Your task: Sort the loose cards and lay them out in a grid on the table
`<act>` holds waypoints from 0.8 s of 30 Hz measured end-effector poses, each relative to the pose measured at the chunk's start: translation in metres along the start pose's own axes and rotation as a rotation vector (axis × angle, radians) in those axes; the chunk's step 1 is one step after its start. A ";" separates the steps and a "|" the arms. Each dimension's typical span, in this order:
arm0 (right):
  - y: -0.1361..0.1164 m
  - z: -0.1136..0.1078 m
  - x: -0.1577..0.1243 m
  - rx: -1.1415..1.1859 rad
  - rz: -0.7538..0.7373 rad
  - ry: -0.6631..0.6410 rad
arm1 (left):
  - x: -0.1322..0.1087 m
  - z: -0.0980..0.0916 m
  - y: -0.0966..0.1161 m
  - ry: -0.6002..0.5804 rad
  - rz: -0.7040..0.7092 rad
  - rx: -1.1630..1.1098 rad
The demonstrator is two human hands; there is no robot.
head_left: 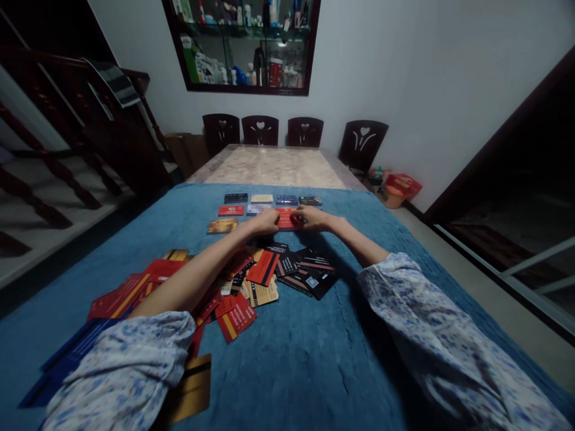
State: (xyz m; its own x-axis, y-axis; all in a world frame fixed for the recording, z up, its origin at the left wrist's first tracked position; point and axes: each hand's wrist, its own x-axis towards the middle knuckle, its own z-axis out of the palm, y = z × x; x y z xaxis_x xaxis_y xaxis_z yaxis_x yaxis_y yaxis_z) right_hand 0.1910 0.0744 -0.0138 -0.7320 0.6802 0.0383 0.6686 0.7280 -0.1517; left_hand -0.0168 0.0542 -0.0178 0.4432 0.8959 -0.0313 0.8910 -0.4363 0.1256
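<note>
The left arm (197,278) and right arm (354,239) stretch forward and converge, forearms bare below sleeves (404,299) bunched at the elbows. The left hand (265,221) and right hand (314,218) lie palm down, close together, fingertips turned toward each other and almost meeting. The fingers are bent. How firmly they close is too small to tell.

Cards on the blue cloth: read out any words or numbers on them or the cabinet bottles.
No text is legible.
Flat red card touched by left hand and right hand: print blurred.
Scattered red, black and gold cards: print too small.
Bottles in dark-framed wall cabinet: labels blurred.
</note>
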 end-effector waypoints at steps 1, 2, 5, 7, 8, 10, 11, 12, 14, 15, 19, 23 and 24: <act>0.000 0.000 0.000 0.004 0.004 0.002 | -0.001 0.000 0.001 0.002 0.000 0.007; 0.000 0.001 0.000 0.007 0.008 0.003 | -0.002 0.000 0.001 0.005 0.000 0.015; -0.002 0.001 0.000 0.005 0.009 -0.002 | -0.005 -0.003 0.004 0.012 0.011 0.019; -0.003 0.001 0.001 -0.002 0.008 -0.010 | -0.007 -0.004 0.005 0.014 0.024 0.011; -0.004 0.001 0.002 -0.009 0.009 -0.014 | -0.008 -0.005 0.006 0.014 0.033 0.011; -0.004 0.002 0.003 -0.027 0.009 -0.022 | -0.009 -0.005 0.007 0.022 0.045 0.017; -0.004 0.002 0.003 -0.036 0.011 -0.024 | -0.010 -0.005 0.007 0.028 0.047 0.021; -0.003 0.003 0.004 -0.043 0.014 -0.025 | -0.010 -0.004 0.007 0.036 0.047 0.023; -0.003 0.005 0.005 -0.049 0.022 -0.018 | -0.011 -0.003 0.007 0.052 0.043 0.019; -0.002 0.006 0.006 -0.051 0.028 -0.013 | -0.011 -0.002 0.007 0.057 0.041 0.014; -0.001 0.008 0.008 -0.045 0.042 -0.017 | -0.010 0.000 0.006 0.049 0.023 -0.010; 0.000 0.007 0.008 -0.020 0.044 -0.033 | -0.011 -0.001 0.007 0.023 0.005 -0.021; 0.000 0.006 0.008 -0.017 0.044 -0.031 | -0.012 -0.002 0.008 0.018 0.001 -0.022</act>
State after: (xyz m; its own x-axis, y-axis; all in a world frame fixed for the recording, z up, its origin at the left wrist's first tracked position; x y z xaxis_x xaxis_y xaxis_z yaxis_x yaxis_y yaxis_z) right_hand 0.1841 0.0792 -0.0198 -0.7053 0.7090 0.0014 0.7022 0.6988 -0.1360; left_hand -0.0151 0.0405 -0.0148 0.4422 0.8968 -0.0129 0.8879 -0.4357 0.1477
